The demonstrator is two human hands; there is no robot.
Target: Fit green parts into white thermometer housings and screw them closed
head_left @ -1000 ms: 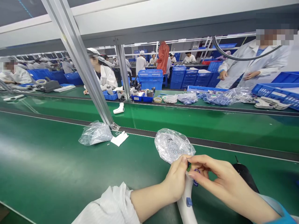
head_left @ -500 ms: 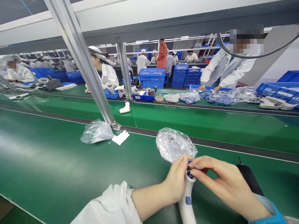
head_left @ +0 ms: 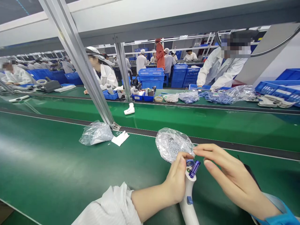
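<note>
My left hand (head_left: 177, 179) is closed round the upper part of a white handheld housing (head_left: 189, 214) with a blue button (head_left: 189, 200) on its handle. A small purple cylinder with printing (head_left: 194, 169) leans out of the housing's open top, tilted to the right. Beside it, my right hand (head_left: 231, 178) is open, fingers stretched out and apart from the cylinder. Just behind my hands lies an open clear plastic bag (head_left: 174, 143) of small metallic pieces. My left fingers and palm hide part of the housing.
A second clear bag (head_left: 96, 134) and a white paper piece (head_left: 120, 138) lie left on the green bench. A black object (head_left: 252, 175) sits partly behind my right hand. A metal post (head_left: 77, 62) rises at left. Beyond, a white part (head_left: 129, 109) rests on the green belt; people work behind it.
My right hand has let go of the purple cylinder and drawn back to the right, its fingers opening. The white part on the belt has shifted slightly right.
</note>
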